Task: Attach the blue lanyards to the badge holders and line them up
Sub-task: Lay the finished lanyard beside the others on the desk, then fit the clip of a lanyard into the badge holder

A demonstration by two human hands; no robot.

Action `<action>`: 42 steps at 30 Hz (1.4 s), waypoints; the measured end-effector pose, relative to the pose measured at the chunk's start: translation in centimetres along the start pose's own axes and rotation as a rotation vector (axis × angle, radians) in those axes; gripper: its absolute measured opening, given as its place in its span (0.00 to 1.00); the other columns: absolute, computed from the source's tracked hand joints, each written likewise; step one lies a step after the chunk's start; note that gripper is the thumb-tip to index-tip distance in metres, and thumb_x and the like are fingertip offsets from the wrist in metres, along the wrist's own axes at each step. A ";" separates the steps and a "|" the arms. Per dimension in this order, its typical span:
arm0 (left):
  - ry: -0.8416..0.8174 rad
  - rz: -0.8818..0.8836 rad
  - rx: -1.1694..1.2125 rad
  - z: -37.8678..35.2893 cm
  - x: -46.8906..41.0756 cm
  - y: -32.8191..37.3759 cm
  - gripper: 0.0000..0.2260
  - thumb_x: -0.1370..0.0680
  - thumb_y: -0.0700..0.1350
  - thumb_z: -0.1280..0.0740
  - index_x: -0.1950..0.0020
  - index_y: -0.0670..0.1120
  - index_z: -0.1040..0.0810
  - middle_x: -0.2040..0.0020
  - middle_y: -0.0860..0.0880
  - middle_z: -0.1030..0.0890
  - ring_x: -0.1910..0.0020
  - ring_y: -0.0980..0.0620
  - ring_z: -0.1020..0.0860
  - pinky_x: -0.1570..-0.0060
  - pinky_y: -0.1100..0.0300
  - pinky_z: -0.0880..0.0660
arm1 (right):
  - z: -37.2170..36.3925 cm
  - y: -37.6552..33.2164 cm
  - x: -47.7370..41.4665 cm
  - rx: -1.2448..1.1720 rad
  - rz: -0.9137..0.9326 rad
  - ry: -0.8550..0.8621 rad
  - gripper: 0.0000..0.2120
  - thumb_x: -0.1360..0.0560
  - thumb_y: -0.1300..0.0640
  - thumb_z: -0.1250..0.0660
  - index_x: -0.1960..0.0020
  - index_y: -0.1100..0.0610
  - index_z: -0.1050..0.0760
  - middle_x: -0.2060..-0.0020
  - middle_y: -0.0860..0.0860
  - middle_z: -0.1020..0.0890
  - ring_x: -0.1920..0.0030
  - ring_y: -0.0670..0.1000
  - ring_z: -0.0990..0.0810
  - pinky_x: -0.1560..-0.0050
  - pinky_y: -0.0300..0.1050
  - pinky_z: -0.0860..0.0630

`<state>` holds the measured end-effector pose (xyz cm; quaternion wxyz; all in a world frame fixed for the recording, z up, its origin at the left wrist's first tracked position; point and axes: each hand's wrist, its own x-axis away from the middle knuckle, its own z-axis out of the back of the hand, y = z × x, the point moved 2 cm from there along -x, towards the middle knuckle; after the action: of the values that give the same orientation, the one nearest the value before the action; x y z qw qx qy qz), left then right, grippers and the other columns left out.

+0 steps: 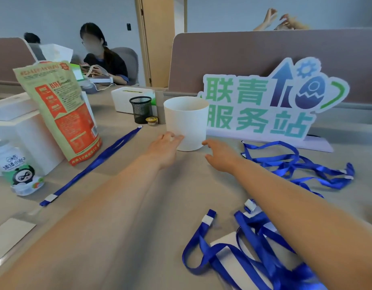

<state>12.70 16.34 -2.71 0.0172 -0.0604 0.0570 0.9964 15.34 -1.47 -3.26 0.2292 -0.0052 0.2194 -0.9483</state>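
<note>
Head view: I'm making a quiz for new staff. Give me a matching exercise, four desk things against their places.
1 black mesh pen pot
2 tangled blue lanyards
3 white plastic cup
4 straightened blue lanyard

A between left hand and right hand
B right of both hands
C beside the orange printed bag
D by the white slotted box

Pairs: 1D, 2B, 3A, 4C

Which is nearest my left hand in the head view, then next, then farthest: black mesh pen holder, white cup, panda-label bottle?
1. White cup, right at the fingers of the left hand.
2. Black mesh pen holder, behind the hand and to its left.
3. Panda-label bottle, far left, toward the table's near edge.
</note>
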 end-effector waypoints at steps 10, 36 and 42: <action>-0.008 -0.105 0.021 -0.6 4.4 6.2 0.15 0.21 0.47 0.41 0.35 0.49 0.28 0.37 0.47 0.30 0.38 0.46 0.31 0.44 0.53 0.31 | 4.0 4.0 6.8 0.058 -0.056 0.033 0.14 0.22 0.57 0.42 0.38 0.55 0.28 0.42 0.52 0.22 0.42 0.51 0.25 0.42 0.45 0.28; -0.098 -0.469 0.019 -1.5 13.2 21.6 0.11 0.22 0.49 0.37 0.42 0.49 0.20 0.49 0.49 0.24 0.48 0.47 0.25 0.58 0.57 0.32 | 6.9 10.0 24.8 0.217 -0.170 -0.053 0.32 0.31 0.40 0.31 0.33 0.54 0.30 0.38 0.51 0.24 0.40 0.51 0.26 0.38 0.46 0.29; -0.098 -0.462 0.132 -2.2 12.7 22.5 0.11 0.22 0.51 0.37 0.46 0.48 0.19 0.51 0.47 0.24 0.52 0.48 0.25 0.57 0.56 0.31 | 6.5 11.3 24.9 0.069 -0.157 0.085 0.39 0.39 0.40 0.24 0.33 0.53 0.32 0.41 0.49 0.23 0.39 0.51 0.27 0.37 0.49 0.29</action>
<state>-0.57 -5.94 -3.91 0.2514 -0.0222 0.1060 0.9618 -1.32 -24.08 -4.40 0.1449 0.0257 0.1951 -0.9697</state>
